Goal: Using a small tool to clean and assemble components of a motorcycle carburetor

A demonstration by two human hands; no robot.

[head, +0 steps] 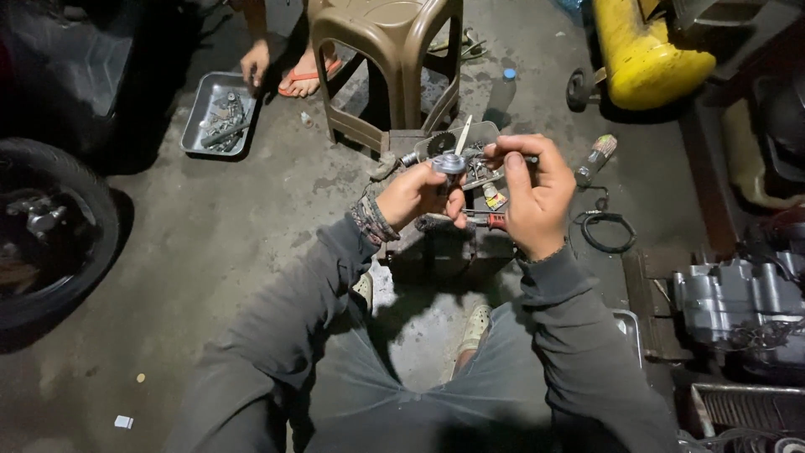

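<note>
A brown plastic stool [387,50] stands on the concrete floor [210,243], a metal tray of small parts [218,113] to its left, a yellow tank [641,54] at upper right, a tyre [50,235] at left.

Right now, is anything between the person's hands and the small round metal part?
Nothing visible. The left hand pinches the small round silvery metal part in its fingertips, and the right hand closes in beside it. Both hands hang above a cluttered parts tray.
</note>
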